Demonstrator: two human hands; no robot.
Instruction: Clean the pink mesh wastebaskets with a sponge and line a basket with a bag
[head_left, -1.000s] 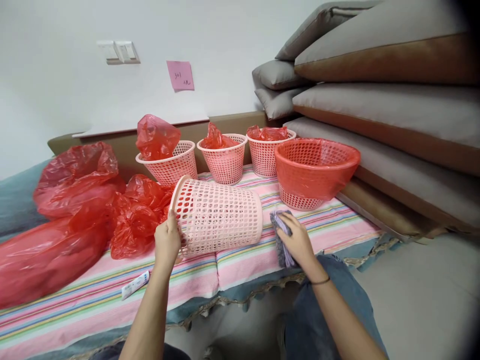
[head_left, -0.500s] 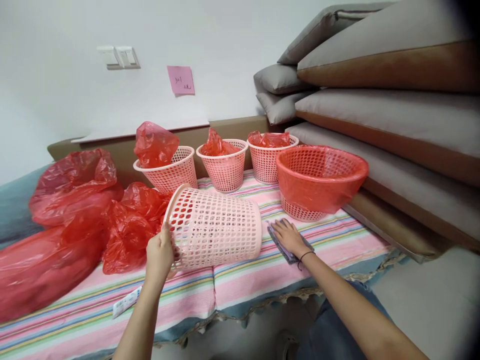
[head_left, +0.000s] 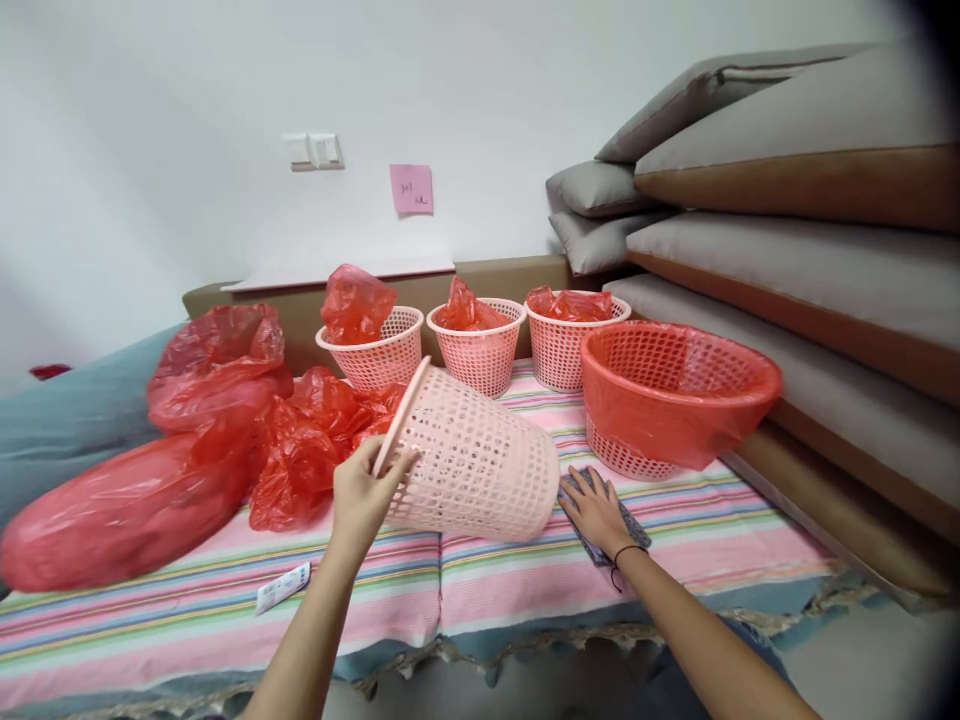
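My left hand (head_left: 367,497) is closed on the rim of a pale pink perforated wastebasket (head_left: 480,455). The basket lies on its side, its mouth tilted up to the left and its base low on the right. My right hand (head_left: 596,510) lies flat with spread fingers on a folded grey cloth (head_left: 636,530), close to the basket's base. Just beyond it stands another pink wastebasket (head_left: 628,452), with a red plastic bag (head_left: 675,405) lining it and folded over its rim. Loose red bags (head_left: 300,460) lie crumpled behind my left hand.
Three pink baskets (head_left: 486,362) with bunched red bags in them stand along the back. Filled-looking red bags (head_left: 142,510) lie at left. A white packet (head_left: 283,588) rests on the striped cover (head_left: 382,610). Grey-brown cushions (head_left: 795,250) are stacked at right.
The held basket has tipped, its rim end rising while its base points lower to the right. My right hand stays on the cloth. The whole view has shifted a little.
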